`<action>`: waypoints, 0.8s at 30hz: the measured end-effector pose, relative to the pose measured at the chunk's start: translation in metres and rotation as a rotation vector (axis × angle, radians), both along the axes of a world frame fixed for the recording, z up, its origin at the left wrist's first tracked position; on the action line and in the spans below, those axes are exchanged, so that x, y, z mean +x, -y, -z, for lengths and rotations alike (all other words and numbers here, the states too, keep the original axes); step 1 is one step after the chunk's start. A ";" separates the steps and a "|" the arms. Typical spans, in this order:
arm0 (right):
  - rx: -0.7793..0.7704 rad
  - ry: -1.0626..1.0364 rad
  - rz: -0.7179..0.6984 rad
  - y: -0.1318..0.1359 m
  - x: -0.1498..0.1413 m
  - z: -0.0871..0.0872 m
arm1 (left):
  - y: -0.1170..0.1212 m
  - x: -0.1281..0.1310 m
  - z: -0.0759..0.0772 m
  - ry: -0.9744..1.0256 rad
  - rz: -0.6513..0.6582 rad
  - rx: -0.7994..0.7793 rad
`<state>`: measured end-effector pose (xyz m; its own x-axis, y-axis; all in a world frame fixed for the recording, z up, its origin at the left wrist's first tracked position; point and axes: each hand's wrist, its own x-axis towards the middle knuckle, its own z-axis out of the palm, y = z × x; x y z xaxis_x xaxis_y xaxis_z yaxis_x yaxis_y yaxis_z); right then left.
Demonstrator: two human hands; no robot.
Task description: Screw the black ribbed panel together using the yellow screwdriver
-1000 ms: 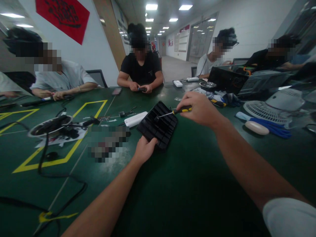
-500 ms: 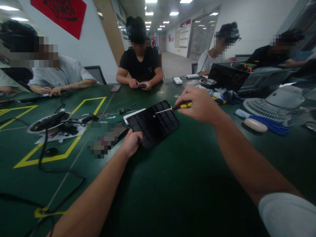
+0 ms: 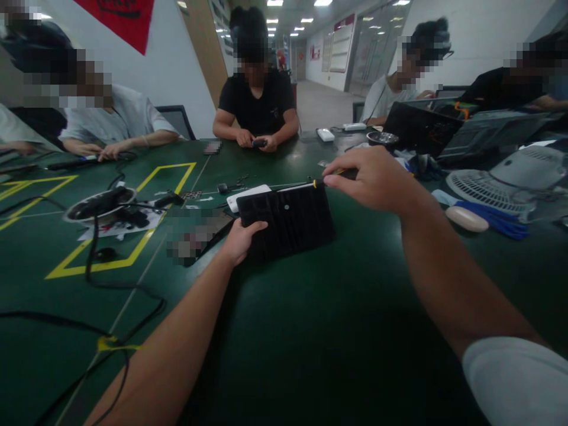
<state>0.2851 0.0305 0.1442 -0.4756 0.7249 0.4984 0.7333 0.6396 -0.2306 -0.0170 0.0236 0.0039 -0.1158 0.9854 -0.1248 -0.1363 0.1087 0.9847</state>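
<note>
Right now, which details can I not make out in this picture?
All in the head view:
Panel: its back is turned away from the camera.
Left hand: the panel hides most fingers.
Screwdriver: the right hand covers part of its handle; tip contact is too small to tell.
Right sleeve: cut off by the picture's edge.

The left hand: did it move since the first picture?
Yes. Judged against the yellow tape, the left hand has moved left, closer to it.
</note>
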 end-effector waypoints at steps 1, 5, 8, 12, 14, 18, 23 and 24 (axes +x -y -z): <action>-0.010 -0.011 0.000 0.001 0.000 -0.001 | 0.000 0.000 0.000 0.000 -0.001 0.003; -0.022 -0.049 0.006 0.007 -0.002 -0.006 | -0.001 0.000 0.002 0.015 0.001 0.004; 0.006 -0.082 -0.003 0.014 -0.002 -0.010 | -0.002 -0.001 0.003 0.023 0.023 0.005; 0.027 -0.039 0.007 0.025 -0.001 -0.019 | -0.002 -0.003 0.004 0.017 0.047 0.023; 0.025 0.030 0.008 0.030 0.000 -0.024 | -0.002 -0.005 0.004 0.026 0.062 0.021; -0.006 0.150 0.052 0.038 0.005 -0.030 | -0.001 -0.006 0.002 0.048 0.087 0.007; -0.003 0.177 0.160 0.043 0.012 -0.024 | 0.000 -0.005 0.002 0.068 0.079 -0.008; 0.002 0.198 0.164 0.044 0.012 -0.023 | 0.001 -0.004 0.001 0.071 0.072 -0.010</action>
